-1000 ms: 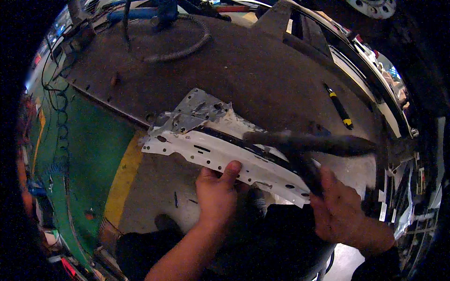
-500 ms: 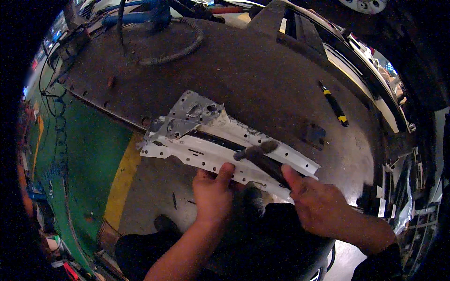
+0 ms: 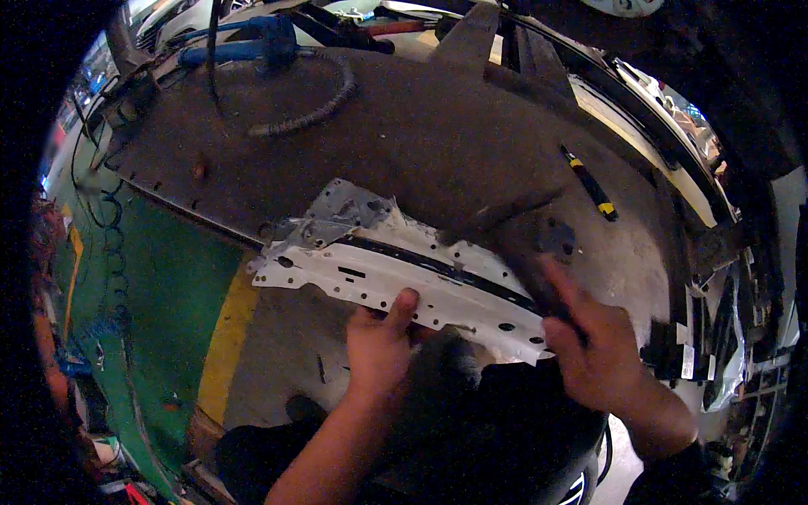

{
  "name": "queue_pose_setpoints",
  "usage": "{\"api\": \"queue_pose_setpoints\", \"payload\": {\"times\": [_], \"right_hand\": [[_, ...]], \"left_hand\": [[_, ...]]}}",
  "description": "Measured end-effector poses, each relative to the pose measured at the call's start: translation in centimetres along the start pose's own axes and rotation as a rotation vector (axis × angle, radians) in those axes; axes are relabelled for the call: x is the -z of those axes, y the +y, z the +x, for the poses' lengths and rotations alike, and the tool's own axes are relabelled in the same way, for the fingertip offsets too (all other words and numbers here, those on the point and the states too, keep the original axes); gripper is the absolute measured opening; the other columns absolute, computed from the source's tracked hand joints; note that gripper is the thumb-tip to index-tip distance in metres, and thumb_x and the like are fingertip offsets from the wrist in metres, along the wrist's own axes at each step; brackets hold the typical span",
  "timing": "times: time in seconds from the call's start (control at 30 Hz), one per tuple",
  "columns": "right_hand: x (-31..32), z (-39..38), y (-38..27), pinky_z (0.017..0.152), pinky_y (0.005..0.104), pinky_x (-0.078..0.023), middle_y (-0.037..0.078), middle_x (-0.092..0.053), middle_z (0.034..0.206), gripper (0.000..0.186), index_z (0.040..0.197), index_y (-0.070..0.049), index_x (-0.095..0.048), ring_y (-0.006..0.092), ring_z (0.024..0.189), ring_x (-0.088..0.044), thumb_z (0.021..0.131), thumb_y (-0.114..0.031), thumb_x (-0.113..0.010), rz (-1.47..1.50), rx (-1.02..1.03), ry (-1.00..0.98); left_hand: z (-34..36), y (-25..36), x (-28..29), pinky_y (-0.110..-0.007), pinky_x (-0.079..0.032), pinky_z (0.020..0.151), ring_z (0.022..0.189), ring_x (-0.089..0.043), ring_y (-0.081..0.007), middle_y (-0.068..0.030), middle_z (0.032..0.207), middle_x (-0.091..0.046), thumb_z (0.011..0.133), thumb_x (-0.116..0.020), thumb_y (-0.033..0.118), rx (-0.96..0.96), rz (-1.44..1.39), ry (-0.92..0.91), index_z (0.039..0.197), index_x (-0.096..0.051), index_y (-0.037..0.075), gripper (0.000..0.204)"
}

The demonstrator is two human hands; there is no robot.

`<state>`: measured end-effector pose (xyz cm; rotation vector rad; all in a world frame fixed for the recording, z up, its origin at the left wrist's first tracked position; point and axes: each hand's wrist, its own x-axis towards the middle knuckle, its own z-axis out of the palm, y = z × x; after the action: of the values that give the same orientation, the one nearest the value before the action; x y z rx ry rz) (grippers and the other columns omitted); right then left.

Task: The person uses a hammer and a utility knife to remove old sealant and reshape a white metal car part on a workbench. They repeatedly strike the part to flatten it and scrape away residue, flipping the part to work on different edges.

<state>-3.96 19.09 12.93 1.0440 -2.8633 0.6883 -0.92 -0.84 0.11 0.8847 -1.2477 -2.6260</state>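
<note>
Labels (image 3: 688, 363), white and illegible, right of hammer (image 3: 536, 283).

Black-and-yellow cutter (image 3: 591, 183), curved ribbed hose (image 3: 296, 124), green floor (image 3: 168, 278), yellow floor stripe (image 3: 225, 345)

1 left hand (image 3: 380, 352) and 1 right hand (image 3: 604, 347) make 2 hands. There is 1 hammer (image 3: 536, 282) and 1 metal panel (image 3: 400, 286). There is 1 table (image 3: 404, 126), 1 yellow and black knife (image 3: 589, 183), 1 curved grey hose (image 3: 342, 97), 1 small dark plate (image 3: 559, 239), 1 wide yellow floor stripe (image 3: 225, 349) and 1 coiled cord (image 3: 115, 246).
</note>
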Motion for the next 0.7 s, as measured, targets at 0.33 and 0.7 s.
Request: {"api": "queue_pose_setpoints", "payload": {"times": [0.33,0.7], "right_hand": [[0.4,-0.1,-0.1,0.037,0.0231,-0.04,0.002,-0.053,0.068,0.037,0.128,-0.003,-0.05,0.0083,0.043,-0.046,0.096,-0.02,-0.055,1.095,-0.521,0.379],[-5.0,-1.3,-0.7,0.043,0.0255,-0.047,0.01,-0.062,0.086,0.039,0.125,-0.004,-0.046,0.0114,0.049,-0.053,0.092,-0.018,-0.061,1.172,-0.459,0.121]], "left_hand": [[-6.0,4.0,0.4,-0.033,-0.055,0.079,0.093,-0.065,-0.0211,-0.0098,0.103,-0.066,0.092,-0.064,0.012,0.084,-0.171,-0.11,0.115,-0.055,0.002,0.027],[-8.5,7.7,1.4,-0.032,-0.051,0.083,0.093,-0.063,-0.0176,-0.0089,0.105,-0.066,0.094,-0.063,0.013,-0.223,0.127,0.009,0.116,-0.055,0.001,0.027]]}}
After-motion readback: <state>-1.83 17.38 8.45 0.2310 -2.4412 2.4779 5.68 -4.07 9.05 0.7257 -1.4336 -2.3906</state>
